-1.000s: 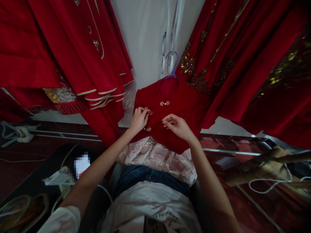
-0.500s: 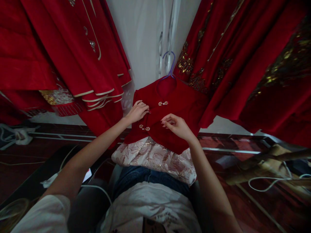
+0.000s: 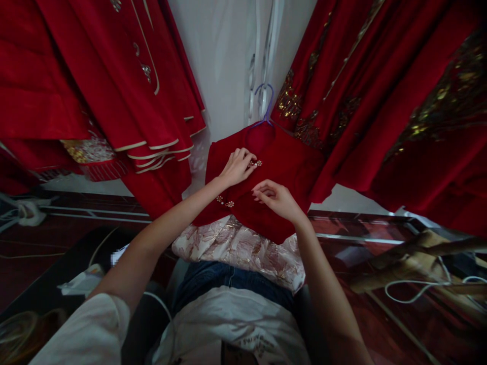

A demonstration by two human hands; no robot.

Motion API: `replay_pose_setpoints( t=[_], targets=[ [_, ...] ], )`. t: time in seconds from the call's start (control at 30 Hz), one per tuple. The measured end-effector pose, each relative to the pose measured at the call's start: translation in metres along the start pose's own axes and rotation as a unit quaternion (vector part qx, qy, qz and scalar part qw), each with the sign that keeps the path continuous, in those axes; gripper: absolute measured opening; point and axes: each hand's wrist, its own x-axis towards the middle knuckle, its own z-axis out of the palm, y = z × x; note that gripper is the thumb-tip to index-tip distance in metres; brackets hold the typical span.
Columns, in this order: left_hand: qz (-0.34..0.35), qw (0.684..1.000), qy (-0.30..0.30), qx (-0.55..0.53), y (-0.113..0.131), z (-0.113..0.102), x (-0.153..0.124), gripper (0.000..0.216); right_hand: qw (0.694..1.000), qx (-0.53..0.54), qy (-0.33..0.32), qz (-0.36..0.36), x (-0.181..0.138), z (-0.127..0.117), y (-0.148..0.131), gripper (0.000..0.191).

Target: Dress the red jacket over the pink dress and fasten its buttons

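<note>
A red garment (image 3: 291,159) lies across my lap, its neck end toward a purple hanger (image 3: 271,99). My left hand (image 3: 238,167) has its fingers curled at the upper flower clasp (image 3: 259,163), partly covering it. My right hand (image 3: 276,195) hovers over the middle of the garment, to the right of the left hand, with thumb and fingertips pressed together; anything between them is too small to make out. A lower flower clasp (image 3: 229,204) shows near the front edge. Under the garment lies pink and white brocade cloth (image 3: 243,246).
Red embroidered garments hang on the left (image 3: 125,91) and the right (image 3: 353,116). A pale cabinet (image 3: 224,61) stands between them. On the left is a dark surface (image 3: 38,289) with a white packet (image 3: 81,281). Wooden legs (image 3: 399,263) and a white cord (image 3: 407,299) are at right.
My left hand has moved up and right across the garment, from its left middle to the upper clasp. My right hand stays almost where it was.
</note>
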Motion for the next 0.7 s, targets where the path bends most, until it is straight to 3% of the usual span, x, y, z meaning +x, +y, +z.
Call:
replay_pose_setpoints(
  t=[0.13, 0.37, 0.7],
  targets=[
    [-0.009, 1.0, -0.026, 0.012, 0.005, 0.005, 0.011, 0.028, 1.0, 0.004, -0.001, -0.002, -0.001, -0.003, -0.001, 0.018],
    [0.041, 0.996, -0.08, -0.01, -0.009, -0.004, 0.015, 0.022, 1.0, 0.006, -0.005, 0.0, -0.002, -0.005, -0.002, 0.021],
    [0.073, 0.995, -0.056, -0.032, -0.009, -0.006, 0.014, 0.013, 1.0, -0.006, -0.008, 0.001, -0.001, -0.004, -0.001, 0.019]
  ],
)
